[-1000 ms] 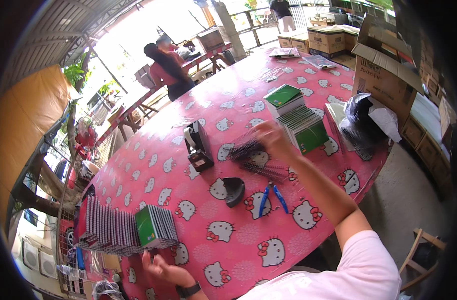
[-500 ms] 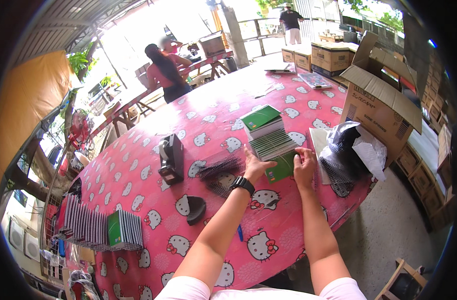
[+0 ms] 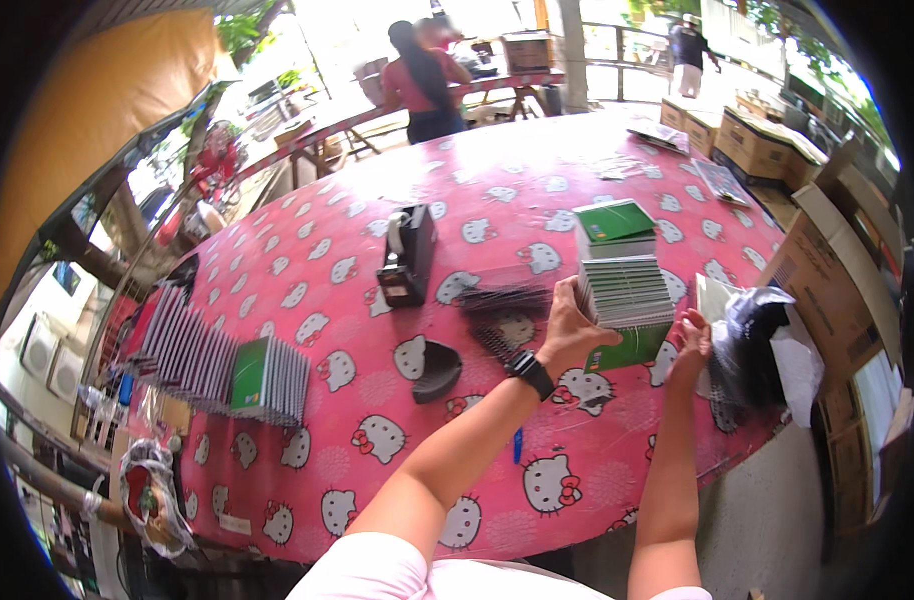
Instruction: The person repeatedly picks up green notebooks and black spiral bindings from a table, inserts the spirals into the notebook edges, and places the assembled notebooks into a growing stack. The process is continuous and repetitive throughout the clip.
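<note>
A stack of green-covered notebooks (image 3: 627, 285) lies fanned out on the table, its edges facing me. My left hand (image 3: 577, 325) grips the stack's left side, with its thumb over the green cover of the nearest notebook (image 3: 632, 347). Just off the stack's right side, my right hand (image 3: 689, 348) has its fingers apart and holds nothing. Left of the stack lie loose black binding coils (image 3: 504, 297). Beyond my right hand sits a bundle of dark coils (image 3: 745, 345) with white plastic wrapping (image 3: 799, 365) around it.
A black tape dispenser (image 3: 407, 255), a dark curved piece (image 3: 437, 372) and a blue pen (image 3: 518, 446) lie on the pink patterned tablecloth (image 3: 397, 490). Rows of spiral notebooks (image 3: 217, 360) stand at the left. An open carton (image 3: 827, 270) is at the right; people (image 3: 427, 80) are beyond.
The view has swung left, so the table things appear farther right. My right hand has come away from the stack's right side; my left hand stays on the stack.
</note>
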A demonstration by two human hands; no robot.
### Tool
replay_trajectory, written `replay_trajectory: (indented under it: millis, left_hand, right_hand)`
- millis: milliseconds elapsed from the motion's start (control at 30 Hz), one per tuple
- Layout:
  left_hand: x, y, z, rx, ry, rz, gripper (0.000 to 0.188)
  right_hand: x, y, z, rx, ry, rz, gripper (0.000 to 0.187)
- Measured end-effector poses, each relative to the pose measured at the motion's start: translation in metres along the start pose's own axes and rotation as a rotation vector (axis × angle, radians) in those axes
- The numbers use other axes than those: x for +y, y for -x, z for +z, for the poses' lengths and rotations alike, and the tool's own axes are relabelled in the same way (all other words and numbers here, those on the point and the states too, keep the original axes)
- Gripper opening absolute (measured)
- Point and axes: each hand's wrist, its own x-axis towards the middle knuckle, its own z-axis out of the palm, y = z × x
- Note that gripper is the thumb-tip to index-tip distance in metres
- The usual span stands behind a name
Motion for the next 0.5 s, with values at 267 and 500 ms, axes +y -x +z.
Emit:
replay_trajectory:
  millis: [267,500]
  left_hand:
    - [0.05,0.018,-0.232,0.085,0.201,-0.119,0.078]
    - [0.003,0.042,-0.338,0.214,0.286,-0.132,0.075]
  right_hand:
    - [-0.009,0.02,0.022,-0.208,0.091,-0.053,0.015]
    - [-0.04,0.128,0.116,-1.03,0.464,-0.623,0.015]
